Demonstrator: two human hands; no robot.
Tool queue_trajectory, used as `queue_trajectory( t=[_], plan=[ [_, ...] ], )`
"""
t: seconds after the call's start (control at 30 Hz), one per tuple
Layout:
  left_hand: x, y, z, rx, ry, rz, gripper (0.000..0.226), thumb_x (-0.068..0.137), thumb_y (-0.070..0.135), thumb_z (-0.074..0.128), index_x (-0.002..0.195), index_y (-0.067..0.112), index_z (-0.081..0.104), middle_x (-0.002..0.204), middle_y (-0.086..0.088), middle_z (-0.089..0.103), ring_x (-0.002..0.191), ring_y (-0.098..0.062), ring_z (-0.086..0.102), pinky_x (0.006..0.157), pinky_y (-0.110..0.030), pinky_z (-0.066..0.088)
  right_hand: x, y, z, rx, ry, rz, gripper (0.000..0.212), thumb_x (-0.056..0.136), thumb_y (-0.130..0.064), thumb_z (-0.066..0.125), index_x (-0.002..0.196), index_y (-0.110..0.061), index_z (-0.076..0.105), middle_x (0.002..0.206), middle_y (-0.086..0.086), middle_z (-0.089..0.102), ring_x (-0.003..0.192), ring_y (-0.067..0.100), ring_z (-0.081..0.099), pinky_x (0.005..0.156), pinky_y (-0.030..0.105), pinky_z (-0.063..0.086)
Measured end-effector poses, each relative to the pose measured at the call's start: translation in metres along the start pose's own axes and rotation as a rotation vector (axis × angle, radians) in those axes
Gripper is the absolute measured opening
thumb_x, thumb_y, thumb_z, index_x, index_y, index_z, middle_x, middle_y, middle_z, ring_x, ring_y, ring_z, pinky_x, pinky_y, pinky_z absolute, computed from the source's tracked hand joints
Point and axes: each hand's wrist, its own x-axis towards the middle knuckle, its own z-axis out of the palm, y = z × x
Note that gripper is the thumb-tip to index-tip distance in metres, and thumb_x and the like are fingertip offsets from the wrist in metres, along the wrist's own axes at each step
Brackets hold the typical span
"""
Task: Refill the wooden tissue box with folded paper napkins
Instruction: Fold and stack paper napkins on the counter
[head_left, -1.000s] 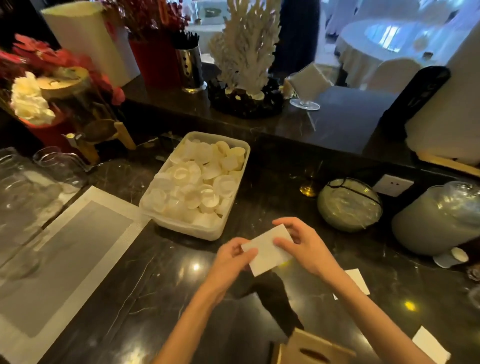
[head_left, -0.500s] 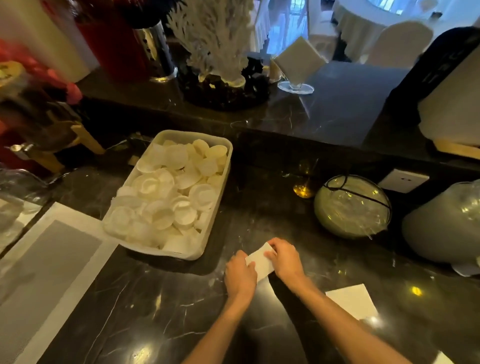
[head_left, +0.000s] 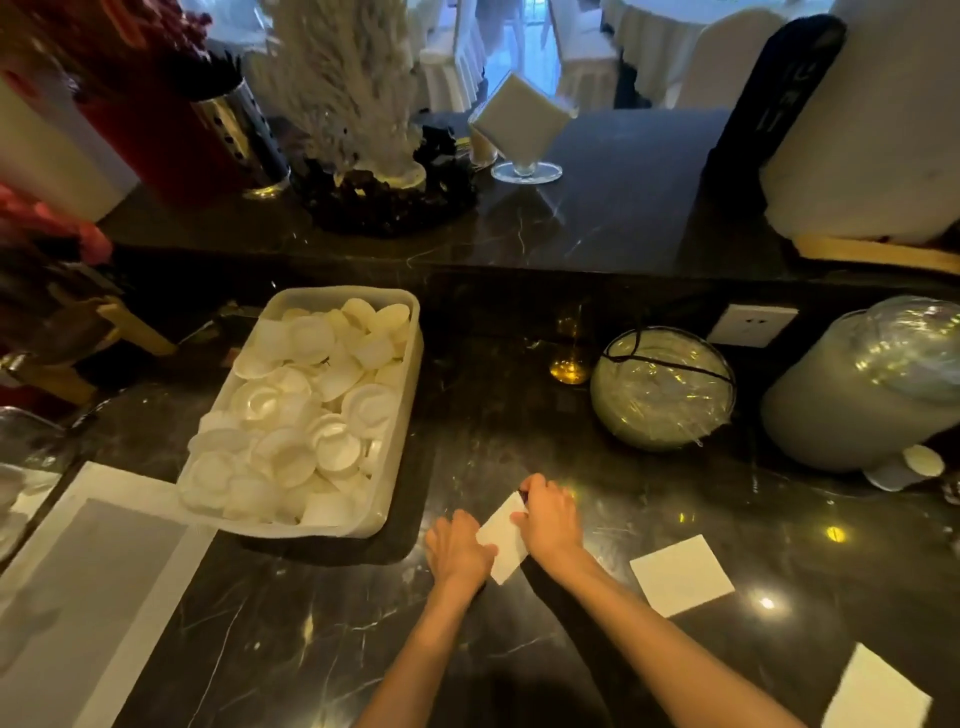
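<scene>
A folded white paper napkin lies flat on the dark marble counter, pressed down by both hands. My left hand rests palm-down on its left edge. My right hand presses its right side, fingers on the paper. Two more white napkins lie flat to the right: one just beyond my right forearm, another at the lower right corner. The wooden tissue box is out of view.
A plastic tub of white round lids stands left of my hands. A film-covered bowl and a large wrapped container sit at the right. A grey-and-white mat lies at the left. The raised ledge behind carries a coral ornament and a napkin holder.
Both hands lowered the napkin from mid-air onto the counter and now press it flat. The view tilted up, so the wooden box at the bottom edge dropped out of sight.
</scene>
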Motion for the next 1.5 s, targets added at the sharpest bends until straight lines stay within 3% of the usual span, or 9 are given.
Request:
queue_trajectory(
  t=[0.2,0.3,0.4,0.63,0.77,0.9,1.03,1.27,1.5],
  plan=[
    [-0.028,0.001,0.004,-0.089,0.006,0.219,0.022,0.080,0.024,0.066,0.089,0.029,0.047,0.111,-0.001,0.055,0.110,-0.021,0.046,0.090,-0.033,0.038,-0.026,0.030,-0.041,0.439,-0.101,-0.006,0.017,0.080,-0.013,0.074,0.082,-0.024,0.062,0.078,-0.005,0.063,0.070,0.005,0.058,0.067,0.030,0.052],
    [-0.049,0.023,0.008,-0.367,-0.140,0.391,0.031,0.083,0.010,0.063,0.096,0.030,0.042,0.092,0.001,0.055,0.082,-0.013,0.053,0.074,-0.031,0.047,-0.048,0.064,-0.084,0.653,-0.057,0.000,0.015,0.080,-0.008,0.076,0.086,-0.017,0.067,0.068,-0.007,0.063,0.064,0.005,0.058,0.056,0.016,0.048],
    [-0.066,0.063,0.016,-0.383,-0.249,0.476,0.034,0.085,0.002,0.061,0.111,0.020,0.048,0.090,0.001,0.058,0.080,-0.010,0.057,0.069,-0.022,0.048,-0.069,0.109,-0.117,0.764,0.046,0.044,0.015,0.084,-0.006,0.072,0.098,-0.011,0.069,0.079,-0.001,0.070,0.075,0.011,0.066,0.060,0.015,0.049],
    [-0.085,0.138,0.062,-0.015,-0.332,0.461,0.009,0.087,0.011,0.058,0.090,0.017,0.051,0.100,-0.005,0.059,0.091,-0.018,0.055,0.069,-0.026,0.041,-0.086,0.175,-0.123,0.725,0.233,0.215,0.018,0.088,-0.001,0.065,0.093,-0.018,0.070,0.088,-0.005,0.069,0.087,0.011,0.066,0.068,0.016,0.047],
    [-0.083,0.153,0.076,0.210,-0.254,0.477,0.016,0.092,0.017,0.056,0.105,0.013,0.063,0.114,-0.011,0.067,0.107,-0.027,0.062,0.087,-0.036,0.049,-0.080,0.188,-0.109,0.637,0.249,0.264,0.014,0.090,-0.010,0.063,0.094,-0.021,0.070,0.089,-0.004,0.069,0.086,0.011,0.065,0.069,0.017,0.048],
    [-0.080,0.155,0.090,0.435,-0.170,0.519,0.030,0.095,0.024,0.056,0.123,0.012,0.057,0.132,-0.013,0.052,0.124,-0.031,0.046,0.103,-0.040,0.040,-0.079,0.193,-0.090,0.441,0.290,0.247,0.017,0.094,-0.015,0.062,0.109,-0.018,0.069,0.107,0.002,0.068,0.095,0.013,0.063,0.081,0.024,0.053],
    [-0.079,0.157,0.101,0.445,-0.114,0.511,0.046,0.092,0.031,0.063,0.130,0.012,0.046,0.134,-0.010,0.047,0.122,-0.028,0.041,0.102,-0.036,0.038,-0.080,0.190,-0.084,0.167,0.345,0.189,0.028,0.096,-0.022,0.060,0.124,-0.020,0.064,0.122,0.001,0.062,0.113,0.018,0.054,0.093,0.031,0.050],
    [-0.082,0.161,0.114,0.484,-0.193,0.429,0.052,0.089,0.028,0.068,0.132,0.011,0.043,0.137,-0.011,0.052,0.128,-0.033,0.044,0.104,-0.039,0.037,-0.083,0.182,-0.083,0.119,0.240,0.290,0.034,0.097,-0.014,0.057,0.130,-0.021,0.055,0.131,0.005,0.057,0.120,0.025,0.052,0.097,0.034,0.044],
    [-0.101,0.157,0.110,0.412,-0.319,0.350,0.058,0.089,0.006,0.060,0.141,0.011,0.034,0.141,-0.016,0.032,0.125,-0.035,0.045,0.104,-0.039,0.044,-0.111,0.183,-0.080,0.253,0.201,0.303,0.021,0.095,-0.010,0.058,0.112,-0.022,0.058,0.120,0.001,0.056,0.106,0.021,0.056,0.081,0.024,0.041]
  ],
)
